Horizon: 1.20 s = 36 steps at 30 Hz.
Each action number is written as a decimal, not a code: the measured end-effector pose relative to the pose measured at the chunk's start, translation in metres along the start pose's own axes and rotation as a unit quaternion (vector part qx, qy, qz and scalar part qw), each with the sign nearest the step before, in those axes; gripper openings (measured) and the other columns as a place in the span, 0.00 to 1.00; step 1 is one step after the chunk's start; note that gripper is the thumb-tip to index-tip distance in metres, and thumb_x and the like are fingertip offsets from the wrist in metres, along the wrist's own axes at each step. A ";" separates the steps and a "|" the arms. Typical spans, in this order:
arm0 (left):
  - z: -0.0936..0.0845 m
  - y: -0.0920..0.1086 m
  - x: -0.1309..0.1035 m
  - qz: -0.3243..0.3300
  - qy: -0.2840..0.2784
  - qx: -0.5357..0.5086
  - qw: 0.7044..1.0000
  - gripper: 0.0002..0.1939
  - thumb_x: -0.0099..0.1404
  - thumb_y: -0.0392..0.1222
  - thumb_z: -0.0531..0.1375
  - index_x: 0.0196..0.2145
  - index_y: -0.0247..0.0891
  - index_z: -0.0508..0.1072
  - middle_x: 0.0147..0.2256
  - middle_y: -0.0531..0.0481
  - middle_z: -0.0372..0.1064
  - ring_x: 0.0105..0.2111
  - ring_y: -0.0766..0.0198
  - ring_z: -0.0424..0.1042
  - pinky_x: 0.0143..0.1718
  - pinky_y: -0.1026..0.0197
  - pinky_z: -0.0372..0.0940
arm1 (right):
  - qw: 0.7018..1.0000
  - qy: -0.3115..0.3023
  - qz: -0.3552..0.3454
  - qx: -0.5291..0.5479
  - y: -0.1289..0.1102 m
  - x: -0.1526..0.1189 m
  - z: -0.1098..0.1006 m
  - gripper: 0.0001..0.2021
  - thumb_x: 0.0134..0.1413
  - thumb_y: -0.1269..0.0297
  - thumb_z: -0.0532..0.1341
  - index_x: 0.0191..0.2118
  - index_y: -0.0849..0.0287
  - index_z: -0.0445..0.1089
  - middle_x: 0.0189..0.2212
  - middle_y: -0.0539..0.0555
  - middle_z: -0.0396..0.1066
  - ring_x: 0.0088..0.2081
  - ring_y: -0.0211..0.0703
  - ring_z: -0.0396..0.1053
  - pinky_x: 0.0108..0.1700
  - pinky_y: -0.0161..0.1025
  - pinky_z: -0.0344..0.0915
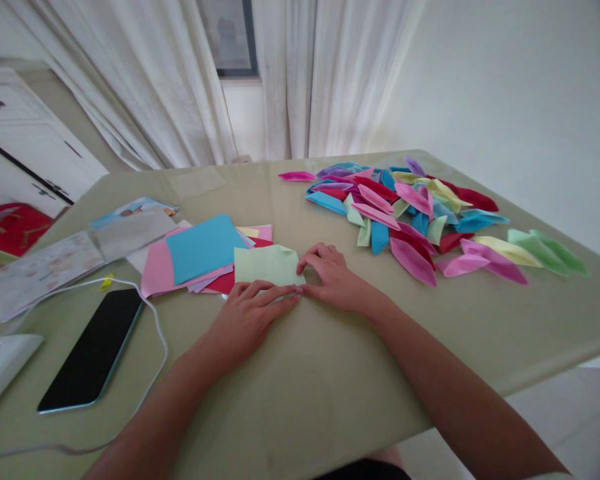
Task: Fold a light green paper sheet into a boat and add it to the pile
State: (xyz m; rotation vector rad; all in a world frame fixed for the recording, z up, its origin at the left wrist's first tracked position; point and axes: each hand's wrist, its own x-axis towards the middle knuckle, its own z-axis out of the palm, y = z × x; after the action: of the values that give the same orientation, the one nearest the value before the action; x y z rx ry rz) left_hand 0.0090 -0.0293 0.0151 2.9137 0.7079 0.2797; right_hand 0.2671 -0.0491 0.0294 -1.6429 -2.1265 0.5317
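A pale green sheet of paper [265,264] lies on the table in front of me, its far right corner bent over. My left hand [253,310] rests along its near edge with the fingers stretched out, their tips meeting my right hand. At the paper's right end my right hand [327,277] is closed in a pinch on the near right corner. The fold under these fingertips is partly hidden. Just left of the sheet sits a stack of coloured paper, a blue sheet [205,247] on top, with pink, red and lilac ones showing beneath.
A heap of folded paper pieces [375,200] in several colours spreads across the back right of the table [300,400]. On the left are a phone [95,350], a white cable [163,333], a white device [5,367] and printed packets [50,270]. Curtains [290,80] hang behind.
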 end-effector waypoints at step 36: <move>0.001 -0.014 -0.004 -0.003 0.098 -0.094 0.991 0.11 0.78 0.42 0.59 0.50 0.45 0.81 0.50 0.46 0.79 0.50 0.53 0.76 0.54 0.48 0.68 | 0.986 -0.048 -0.152 0.056 -0.013 -0.002 -0.003 0.04 0.65 0.69 0.67 0.44 0.59 0.78 0.45 0.57 0.76 0.48 0.48 0.73 0.52 0.43 0.67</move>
State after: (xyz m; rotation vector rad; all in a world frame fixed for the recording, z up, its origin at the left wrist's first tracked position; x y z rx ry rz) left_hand 0.0000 -0.0187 0.0112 2.7296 0.6745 0.6044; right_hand 0.2581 -0.0538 0.0388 -1.2251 -2.3151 0.6296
